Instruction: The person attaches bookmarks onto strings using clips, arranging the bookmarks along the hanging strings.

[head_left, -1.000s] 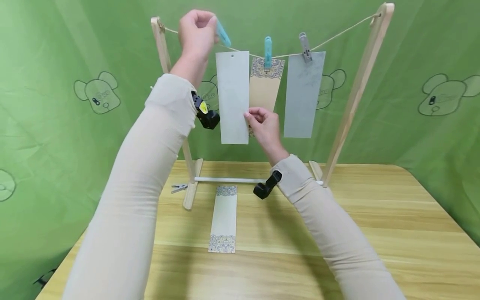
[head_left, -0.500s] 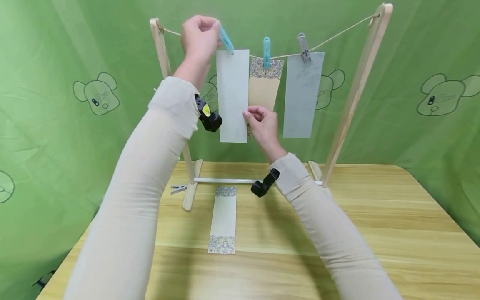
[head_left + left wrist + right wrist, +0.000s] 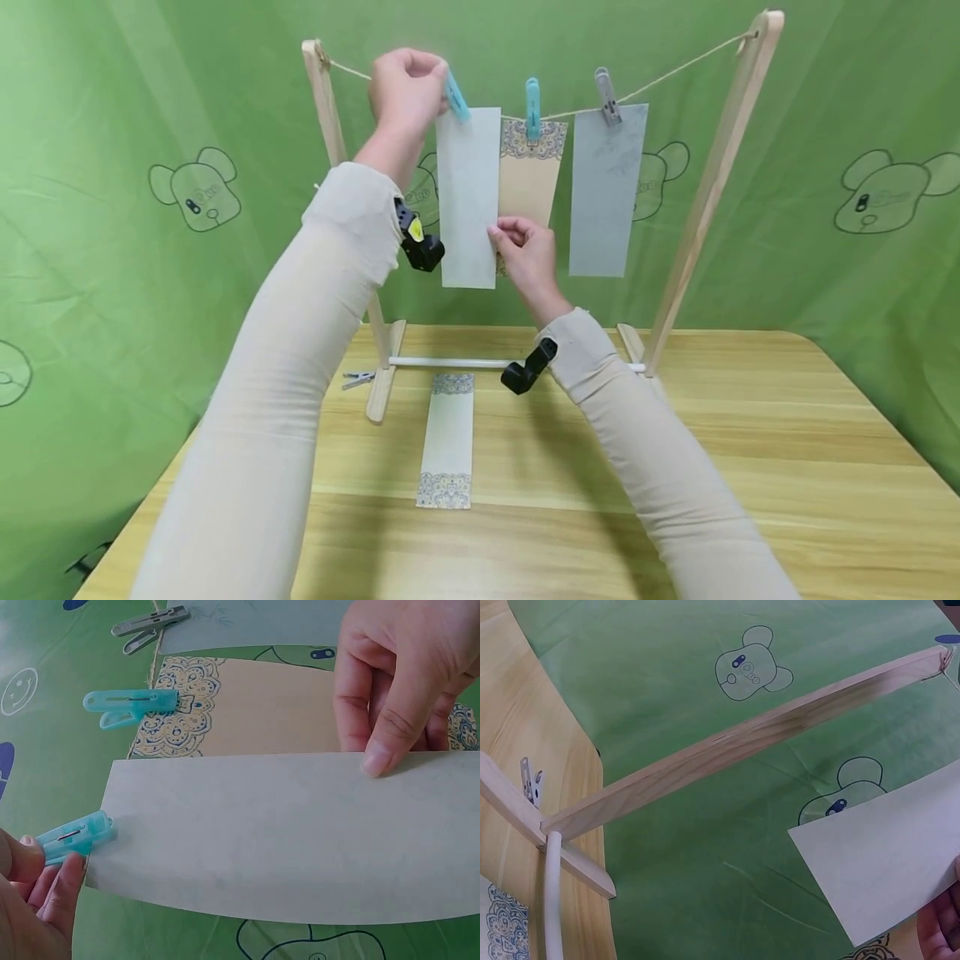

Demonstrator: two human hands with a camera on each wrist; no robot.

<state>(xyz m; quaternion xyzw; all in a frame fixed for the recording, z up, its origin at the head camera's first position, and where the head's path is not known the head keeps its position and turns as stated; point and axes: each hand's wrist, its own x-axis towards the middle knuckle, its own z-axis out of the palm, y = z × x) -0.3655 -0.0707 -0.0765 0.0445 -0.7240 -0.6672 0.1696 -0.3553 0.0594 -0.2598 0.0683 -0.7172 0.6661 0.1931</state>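
My left hand (image 3: 407, 93) pinches a light blue clothespin (image 3: 457, 97) whose tip lies over the top left of a plain white card (image 3: 468, 200). In the left wrist view this clothespin (image 3: 79, 832) straddles the card's short edge. My right hand (image 3: 528, 257) pinches the card's right long edge below its middle, holding it upright in front of the string (image 3: 351, 70). Just behind hangs a tan card (image 3: 528, 183) with a patterned border, pinned by another blue clothespin (image 3: 532, 108). Farther right a grey clothespin (image 3: 607, 96) holds a pale grey card (image 3: 609, 192).
Two wooden posts (image 3: 712, 200) carry the string, joined low by a white rod (image 3: 450, 362). On the wooden table (image 3: 750, 467) lie a white card with patterned ends (image 3: 447, 433) and a grey clothespin (image 3: 358, 379) beside the left foot. A green curtain (image 3: 810, 100) hangs behind.
My left hand has come down and slightly right with the blue clothespin, from above the white card to over its top edge, covering the small hole. My right hand has stayed nearly still.
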